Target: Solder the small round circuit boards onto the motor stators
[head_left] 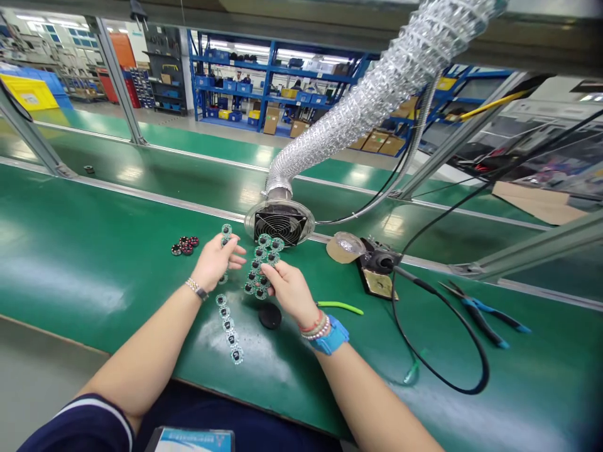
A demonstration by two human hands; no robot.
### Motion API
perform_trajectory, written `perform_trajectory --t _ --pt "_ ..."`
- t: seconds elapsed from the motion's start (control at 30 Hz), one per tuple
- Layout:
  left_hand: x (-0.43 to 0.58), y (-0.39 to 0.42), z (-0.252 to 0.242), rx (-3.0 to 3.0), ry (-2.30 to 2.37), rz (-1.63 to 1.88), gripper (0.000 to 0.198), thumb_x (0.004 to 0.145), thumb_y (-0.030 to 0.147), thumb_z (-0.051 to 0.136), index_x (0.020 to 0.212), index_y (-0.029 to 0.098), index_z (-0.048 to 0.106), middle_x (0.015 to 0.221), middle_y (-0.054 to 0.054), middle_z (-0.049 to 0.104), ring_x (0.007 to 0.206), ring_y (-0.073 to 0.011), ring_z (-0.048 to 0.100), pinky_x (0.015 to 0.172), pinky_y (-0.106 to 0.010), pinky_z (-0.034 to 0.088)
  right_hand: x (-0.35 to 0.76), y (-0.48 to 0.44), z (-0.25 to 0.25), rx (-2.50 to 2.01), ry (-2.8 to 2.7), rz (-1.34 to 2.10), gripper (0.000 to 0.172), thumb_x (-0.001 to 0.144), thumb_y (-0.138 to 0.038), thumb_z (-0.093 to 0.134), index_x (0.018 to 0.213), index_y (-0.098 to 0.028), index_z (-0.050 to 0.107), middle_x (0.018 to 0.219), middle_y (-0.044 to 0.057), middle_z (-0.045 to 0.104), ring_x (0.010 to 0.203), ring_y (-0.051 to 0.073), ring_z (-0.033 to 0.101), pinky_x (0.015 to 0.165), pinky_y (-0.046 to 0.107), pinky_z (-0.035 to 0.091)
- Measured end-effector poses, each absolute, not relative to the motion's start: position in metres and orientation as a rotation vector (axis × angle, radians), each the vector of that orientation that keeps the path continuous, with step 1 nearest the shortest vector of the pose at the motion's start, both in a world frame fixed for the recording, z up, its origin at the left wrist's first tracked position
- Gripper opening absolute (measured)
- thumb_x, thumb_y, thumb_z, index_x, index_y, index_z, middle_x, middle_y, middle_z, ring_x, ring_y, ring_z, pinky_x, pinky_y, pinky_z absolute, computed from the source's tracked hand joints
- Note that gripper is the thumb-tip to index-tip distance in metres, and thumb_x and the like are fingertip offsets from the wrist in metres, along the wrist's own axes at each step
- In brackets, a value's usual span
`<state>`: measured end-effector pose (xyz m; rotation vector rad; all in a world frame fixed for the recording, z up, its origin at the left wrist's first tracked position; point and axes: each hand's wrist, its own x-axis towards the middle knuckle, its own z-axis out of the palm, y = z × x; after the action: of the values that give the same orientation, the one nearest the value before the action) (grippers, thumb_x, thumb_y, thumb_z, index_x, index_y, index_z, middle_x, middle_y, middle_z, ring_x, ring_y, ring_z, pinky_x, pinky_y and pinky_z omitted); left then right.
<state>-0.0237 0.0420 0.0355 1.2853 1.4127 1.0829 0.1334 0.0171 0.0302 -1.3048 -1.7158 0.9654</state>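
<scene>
My left hand [215, 260] is closed on a strip of small round circuit boards [227, 230], whose ends show above and below the fingers. Pinched between thumb and fingers of my right hand [291, 287] is a panel of round circuit boards [258, 253], two rows wide, each board with a black part in its middle. Another strip of round boards [228, 325] lies on the green table below my hands. A black round disc [270, 316] lies just under the right hand. Beside that wrist, a tool's bright green handle [343, 306] shows, its other end hidden.
A fan [280, 227] with a silver duct [348, 119] stands behind my hands. Several dark round parts [184, 245] lie at left. At right are a tape roll [346, 247], a soldering iron stand [379, 276], a looped black cable [483, 370] and blue-handled pliers [475, 307].
</scene>
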Motion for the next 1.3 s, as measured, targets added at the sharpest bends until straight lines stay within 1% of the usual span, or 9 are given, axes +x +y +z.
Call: perform_trajectory --t 0.13,0.23,0.3,0.37,0.47,0.67,0.87,1.0,1.3 --pt "-0.047 0.060 0.020 1.331 1.528 0.928 0.014 0.070 0.023 0.061 0.076 0.016 0.051 0.061 0.000 0.055 0.057 -0.0151 0.058 0.060 -0.029 0.048 0.136 0.020 0.027 -1.285 -1.689 1.148 0.032 0.080 -0.046 0.042 0.067 -0.017 0.048 0.049 -0.007 0.039 0.038 0.008 0.043 0.038 0.019 0.031" --pt "-0.057 0.065 0.013 1.394 1.618 0.936 0.026 0.054 0.013 0.072 0.072 0.016 0.054 0.070 -0.004 0.060 0.080 -0.0233 0.059 0.077 -0.035 0.044 0.135 0.020 0.024 -1.271 -1.704 1.231 0.033 0.079 -0.045 0.046 0.061 -0.018 0.041 0.046 -0.008 0.037 0.037 0.007 0.042 0.037 0.019 0.030" --pt "-0.055 0.062 0.016 1.449 1.618 1.000 0.028 0.055 0.016 0.073 0.079 0.016 0.058 0.089 -0.009 0.062 0.101 -0.0269 0.052 0.090 -0.036 0.037 0.134 0.019 0.022 -1.255 -1.721 1.270 0.034 0.078 -0.045 0.047 0.059 -0.019 0.038 0.045 -0.008 0.036 0.037 0.007 0.041 0.037 0.018 0.029" --pt "-0.047 0.055 0.023 1.510 1.547 1.066 0.025 0.069 0.028 0.064 0.091 0.016 0.059 0.106 -0.009 0.060 0.110 -0.0242 0.047 0.094 -0.033 0.033 0.133 0.019 0.021 -1.227 -1.737 1.299 0.033 0.079 -0.044 0.046 0.060 -0.019 0.039 0.047 -0.007 0.039 0.038 0.006 0.041 0.037 0.018 0.029" --pt "-0.027 0.042 0.029 1.467 1.148 1.055 0.035 0.083 0.041 0.045 0.104 0.016 0.057 0.104 -0.008 0.062 0.096 -0.0187 0.055 0.086 -0.030 0.041 0.133 0.020 0.022 -1.184 -1.763 1.318 0.030 0.081 -0.043 0.043 0.064 -0.018 0.042 0.051 -0.006 0.043 0.040 0.006 0.042 0.039 0.018 0.032" --pt "-0.004 0.029 0.021 1.252 0.731 0.962 0.036 0.079 0.040 0.053 0.102 0.012 0.057 0.084 -0.007 0.065 0.071 -0.0164 0.060 0.071 -0.030 0.046 0.136 0.022 0.027 -1.204 -1.866 1.271 0.023 0.082 -0.032 0.043 0.065 -0.017 0.047 0.049 -0.004 0.049 0.041 0.007 0.044 0.042 0.019 0.034" --pt "-0.003 0.027 0.021 1.534 1.037 1.103 0.029 0.083 0.036 0.045 0.091 0.013 0.060 0.084 -0.005 0.065 0.079 -0.0179 0.057 0.076 -0.029 0.043 0.132 0.022 0.020 -1.321 -1.852 1.002 0.029 0.083 -0.028 0.044 0.056 -0.019 0.040 0.045 -0.005 0.047 0.042 0.009 0.043 0.047 0.021 0.033" --pt "0.002 0.026 0.014 1.659 1.227 1.137 0.026 0.084 0.033 0.042 0.079 0.014 0.057 0.076 -0.004 0.062 0.075 -0.0171 0.055 0.073 -0.028 0.041 0.128 0.021 0.014 -1.369 -1.833 0.886 0.030 0.082 -0.028 0.044 0.054 -0.020 0.038 0.043 -0.005 0.046 0.042 0.010 0.042 0.047 0.022 0.031" --pt "0.005 0.023 0.018 1.595 1.319 1.181 0.021 0.082 0.033 0.044 0.072 0.017 0.054 0.069 -0.001 0.058 0.066 -0.0152 0.050 0.066 -0.025 0.037 0.126 0.020 0.015 -1.393 -1.833 0.825 0.032 0.082 -0.033 0.044 0.053 -0.022 0.038 0.043 -0.003 0.046 0.043 0.012 0.042 0.047 0.023 0.030"
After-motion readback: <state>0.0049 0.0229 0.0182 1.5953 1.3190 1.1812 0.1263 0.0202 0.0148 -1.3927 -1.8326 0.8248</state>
